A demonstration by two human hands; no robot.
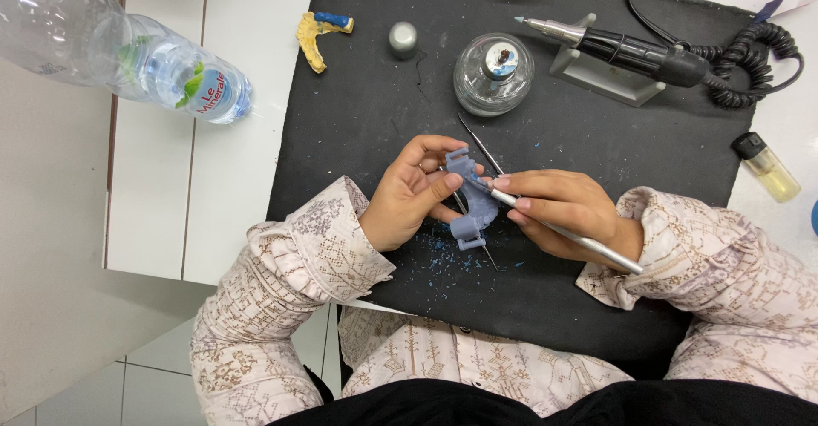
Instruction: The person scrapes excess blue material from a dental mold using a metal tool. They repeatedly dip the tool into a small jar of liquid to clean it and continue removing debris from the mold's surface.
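We note left hand [411,192] gripping blue dental model [471,204]; right hand [564,207] pinching metal tool [562,234], tip hidden behind model.

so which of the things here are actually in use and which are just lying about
In use:
- left hand holding the blue-grey plastic dental model
- right hand holding the slim silver metal hand tool against it
- black work mat under the hands

Lying about:
- clear plastic water bottle
- yellow and blue dental cast
- round glass burner
- black rotary handpiece
- small yellow lighter
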